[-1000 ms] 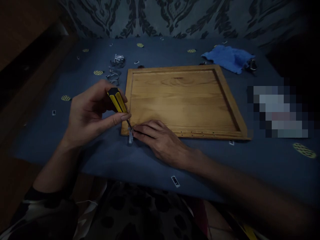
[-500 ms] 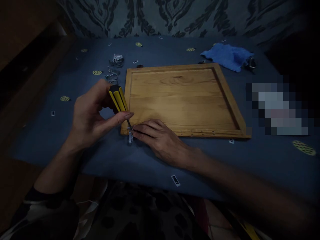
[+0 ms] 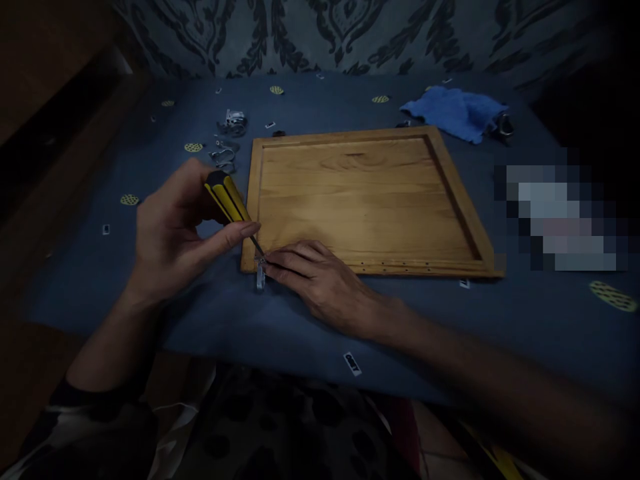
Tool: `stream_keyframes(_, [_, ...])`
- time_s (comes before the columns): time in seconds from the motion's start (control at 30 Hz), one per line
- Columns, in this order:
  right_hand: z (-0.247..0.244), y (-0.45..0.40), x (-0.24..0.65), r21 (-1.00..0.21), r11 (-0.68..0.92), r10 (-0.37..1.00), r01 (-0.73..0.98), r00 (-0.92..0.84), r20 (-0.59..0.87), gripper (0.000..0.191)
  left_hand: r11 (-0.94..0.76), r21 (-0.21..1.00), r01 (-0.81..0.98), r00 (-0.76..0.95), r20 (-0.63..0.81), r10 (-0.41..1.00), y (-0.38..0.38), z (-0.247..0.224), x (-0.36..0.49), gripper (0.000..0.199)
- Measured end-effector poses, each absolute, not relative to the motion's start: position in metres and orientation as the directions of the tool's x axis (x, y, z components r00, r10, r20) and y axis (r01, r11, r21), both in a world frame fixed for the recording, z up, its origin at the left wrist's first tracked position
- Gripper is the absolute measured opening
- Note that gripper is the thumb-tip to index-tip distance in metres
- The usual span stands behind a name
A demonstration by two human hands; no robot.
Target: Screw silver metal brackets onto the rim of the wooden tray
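Note:
My left hand (image 3: 173, 230) is closed around the yellow-and-black handle of a screwdriver (image 3: 227, 197), its thumb stretched along the lower end. The screwdriver leans to the left, and its tip meets a small metal fitting (image 3: 261, 275) at the near left corner of a framed wooden board (image 3: 350, 200). Part of that fitting sticks out past the board's near edge. My right hand (image 3: 327, 283) lies low over the same edge, with its fingertips drawn together against the fitting. The right thumb is hidden. Several small holes run along the near rail, right of my right hand.
Loose metal hardware (image 3: 225, 150) lies behind my left hand, with more metal pieces (image 3: 234, 121) farther back. A blue cloth (image 3: 455, 113) is crumpled at the back right, a dark metal object (image 3: 504, 127) beside it. A blurred-out patch (image 3: 560, 220) covers the right side.
The screwdriver handle has tipped farther left, and my left hand has shifted slightly left with it. The tip stays at the fitting. My right hand and the board are nearly unmoved.

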State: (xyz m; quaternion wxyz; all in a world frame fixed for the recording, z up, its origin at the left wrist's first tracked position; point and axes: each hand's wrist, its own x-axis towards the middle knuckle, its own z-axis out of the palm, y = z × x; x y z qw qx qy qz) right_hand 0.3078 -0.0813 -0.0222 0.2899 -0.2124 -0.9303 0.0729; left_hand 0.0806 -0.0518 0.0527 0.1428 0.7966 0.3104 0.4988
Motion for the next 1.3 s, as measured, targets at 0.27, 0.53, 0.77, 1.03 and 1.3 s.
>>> stream_keyframes(0.27, [-0.023, -0.081, 0.308, -0.284, 0.891, 0.451, 0.354, -0.752, 0.480, 0.041, -0.779, 0.527, 0.339, 0.307, 0.721, 0.621, -0.053, 0.061, 0.082, 0.030])
stream_keyframes(0.53, [-0.020, -0.081, 0.309, -0.306, 0.884, 0.461, 0.353, -0.764, 0.450, 0.041, -0.781, 0.527, 0.335, 0.338, 0.706, 0.622, -0.051, 0.054, 0.083, 0.031])
stream_keyframes(0.77, [-0.022, -0.080, 0.309, -0.283, 0.893, 0.447, 0.350, -0.764, 0.466, 0.040, -0.784, 0.481, 0.393, 0.371, 0.697, 0.614, -0.051, 0.053, 0.075, 0.033])
stream_keyframes(1.03, [-0.021, -0.081, 0.308, -0.271, 0.898, 0.438, 0.346, -0.754, 0.490, 0.037, -0.743, 0.512, 0.431, 0.329, 0.678, 0.658, -0.053, 0.051, 0.073, 0.030])
stream_keyframes(1.3, [-0.022, -0.080, 0.308, -0.281, 0.891, 0.452, 0.357, -0.755, 0.475, 0.039, -0.781, 0.490, 0.388, 0.352, 0.704, 0.617, -0.052, 0.058, 0.082, 0.030])
